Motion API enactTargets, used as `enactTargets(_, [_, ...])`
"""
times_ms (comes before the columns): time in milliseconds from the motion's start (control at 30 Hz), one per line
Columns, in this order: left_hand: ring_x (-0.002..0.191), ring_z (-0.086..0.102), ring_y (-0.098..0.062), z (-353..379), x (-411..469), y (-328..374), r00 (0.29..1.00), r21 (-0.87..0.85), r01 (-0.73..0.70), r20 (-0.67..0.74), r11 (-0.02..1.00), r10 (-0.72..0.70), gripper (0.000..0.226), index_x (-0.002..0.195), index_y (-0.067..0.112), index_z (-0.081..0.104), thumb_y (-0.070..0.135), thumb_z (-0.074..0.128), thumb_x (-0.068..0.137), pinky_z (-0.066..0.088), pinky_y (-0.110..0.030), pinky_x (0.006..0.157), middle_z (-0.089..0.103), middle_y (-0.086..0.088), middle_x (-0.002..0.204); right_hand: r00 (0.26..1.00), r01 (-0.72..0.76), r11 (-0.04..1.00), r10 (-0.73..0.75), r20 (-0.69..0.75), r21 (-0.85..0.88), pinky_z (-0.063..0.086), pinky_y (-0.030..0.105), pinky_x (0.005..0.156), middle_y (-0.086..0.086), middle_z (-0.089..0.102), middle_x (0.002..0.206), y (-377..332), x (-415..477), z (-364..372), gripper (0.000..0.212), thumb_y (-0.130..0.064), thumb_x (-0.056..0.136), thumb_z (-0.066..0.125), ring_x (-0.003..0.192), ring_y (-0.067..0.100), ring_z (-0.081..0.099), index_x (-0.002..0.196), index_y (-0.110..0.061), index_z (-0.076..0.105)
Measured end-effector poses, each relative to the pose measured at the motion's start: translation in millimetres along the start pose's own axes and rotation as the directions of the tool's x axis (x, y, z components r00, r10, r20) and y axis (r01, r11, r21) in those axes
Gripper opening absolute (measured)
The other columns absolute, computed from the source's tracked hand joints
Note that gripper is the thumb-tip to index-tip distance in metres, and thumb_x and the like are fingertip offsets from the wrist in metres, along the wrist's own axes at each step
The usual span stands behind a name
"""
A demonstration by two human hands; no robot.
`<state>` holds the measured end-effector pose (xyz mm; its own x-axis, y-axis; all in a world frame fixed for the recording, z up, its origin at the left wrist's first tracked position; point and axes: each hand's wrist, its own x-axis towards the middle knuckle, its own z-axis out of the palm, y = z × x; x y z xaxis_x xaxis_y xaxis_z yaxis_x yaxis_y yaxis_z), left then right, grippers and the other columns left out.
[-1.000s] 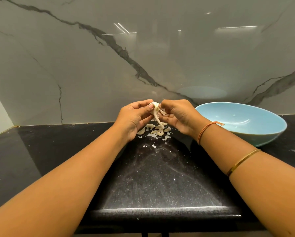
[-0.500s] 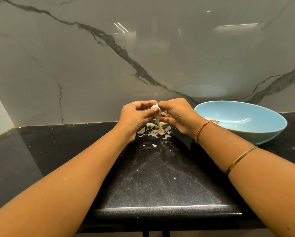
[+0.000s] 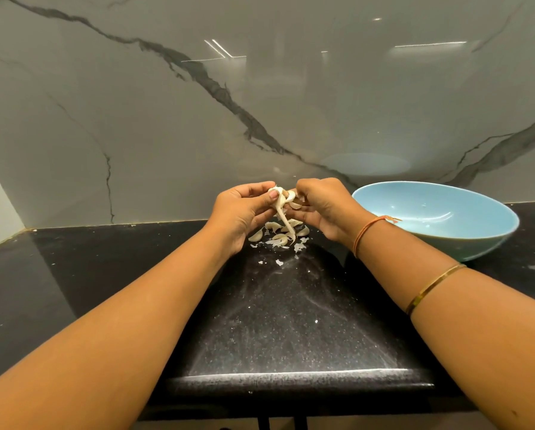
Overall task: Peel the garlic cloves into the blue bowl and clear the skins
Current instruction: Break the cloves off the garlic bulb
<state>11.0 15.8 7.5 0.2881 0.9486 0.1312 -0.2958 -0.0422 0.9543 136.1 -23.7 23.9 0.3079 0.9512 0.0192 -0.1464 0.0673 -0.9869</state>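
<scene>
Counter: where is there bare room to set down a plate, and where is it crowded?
Free: the counter left of the left forearm, and between the forearms near the front edge. Crowded: garlic pile mid-counter; blue bowl right.

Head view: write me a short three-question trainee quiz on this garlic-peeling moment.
1. True or false: the blue bowl stands beside the left hand.
2. Which hand pinches the garlic piece? A) left hand only B) right hand only C) both hands
3. Fill in: the loose cloves and skins lie on the black ____, under the hands.
Key: 1 false, it stands on the right hand's side; 2 C; 3 countertop.
</scene>
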Motion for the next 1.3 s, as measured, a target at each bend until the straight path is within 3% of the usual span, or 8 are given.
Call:
enactTargets(167, [0.068,0.070,-0.013,-0.9,1.5,0.6,1.000,-0.039,0.012,-0.014,0.999,-0.013,0.012,0.091,0.005,0.065,-0.003,0.064,0.083,0.057,-0.021,0.062,0.070,-0.008,0.083,0.998,0.044,0.998,-0.042,0.043,-0.052,0.058,0.028,0.065,0.017,0.065,0.083,3.1,-0.8,-3.1,0.005,0.005,0.085,0.059,0.069,0.021,0.065,0.087,0.006,0.063])
enactTargets(333, [0.073,0.069,-0.014,-3.3,3.8,2.2,0.998,-0.094,0.023,-0.061,0.995,-0.029,0.012,0.096,0.004,0.064,0.000,0.062,0.085,0.057,-0.022,0.066,0.070,-0.009,0.086,0.999,0.049,0.990,-0.051,-0.012,-0.129,0.057,0.025,0.059,0.018,0.061,0.083,4.7,1.1,-3.1,0.008,0.010,0.085,0.055,0.066,0.020,0.061,0.085,0.005,0.062])
enactTargets(433, [0.074,0.068,-0.014,-5.9,5.2,5.3,0.992,-0.122,0.036,-0.115,0.992,-0.050,0.008,0.094,0.007,0.065,0.005,0.064,0.086,0.057,-0.022,0.066,0.071,-0.007,0.084,0.995,0.090,0.962,-0.096,-0.013,-0.256,0.057,0.027,0.068,0.016,0.061,0.081,7.7,4.4,-3.9,0.011,0.008,0.086,0.057,0.071,0.020,0.059,0.093,0.006,0.064])
enactTargets(500, [0.072,0.066,-0.013,-5.9,5.1,6.2,0.988,-0.134,0.062,-0.132,0.989,-0.080,0.005,0.091,0.009,0.066,0.009,0.064,0.087,0.056,-0.022,0.063,0.070,-0.006,0.083,0.990,0.138,0.926,-0.142,0.014,-0.350,0.055,0.032,0.077,0.014,0.064,0.082,9.3,4.1,-2.8,0.009,0.001,0.085,0.061,0.076,0.020,0.059,0.090,0.001,0.068])
enactTargets(600, [0.074,0.065,-0.011,-4.4,4.1,5.6,0.992,-0.109,0.075,-0.090,0.991,-0.085,0.007,0.094,0.012,0.067,0.011,0.063,0.088,0.055,-0.023,0.064,0.070,-0.003,0.084,0.975,0.204,0.896,-0.220,0.004,-0.394,0.051,0.034,0.076,0.014,0.067,0.082,9.6,3.1,-0.3,0.009,-0.008,0.084,0.063,0.078,0.018,0.058,0.078,-0.007,0.070])
enactTargets(733, [0.076,0.068,-0.011,-1.7,1.7,6.5,0.999,-0.115,0.031,-0.027,0.993,-0.035,0.015,0.100,0.009,0.067,0.004,0.061,0.087,0.057,-0.022,0.066,0.072,-0.003,0.085,0.971,0.223,0.935,-0.239,-0.027,-0.274,0.054,0.033,0.077,0.012,0.066,0.082,6.5,4.9,-1.3,0.013,-0.010,0.088,0.058,0.077,0.018,0.058,0.080,-0.008,0.068])
enactTargets(900, [0.080,0.070,-0.014,-0.4,-0.6,6.4,1.000,-0.114,-0.023,0.016,0.993,0.025,0.021,0.102,0.006,0.066,-0.004,0.059,0.086,0.058,-0.025,0.077,0.071,-0.007,0.091,0.988,0.115,0.991,-0.107,0.112,-0.063,0.057,0.029,0.066,0.014,0.065,0.077,3.6,-3.1,1.1,0.018,-0.002,0.088,0.055,0.064,0.021,0.065,0.099,0.011,0.062])
enactTargets(1300, [0.074,0.071,-0.010,2.4,-5.7,9.0,0.996,-0.066,-0.040,0.079,0.997,0.045,0.020,0.096,0.006,0.067,-0.007,0.059,0.083,0.056,-0.019,0.068,0.074,-0.001,0.077,0.985,0.059,0.998,-0.062,0.161,0.023,0.055,0.025,0.065,0.010,0.060,0.070,-0.6,-5.9,-1.3,0.006,-0.003,0.085,0.056,0.060,0.017,0.060,0.084,0.001,0.059])
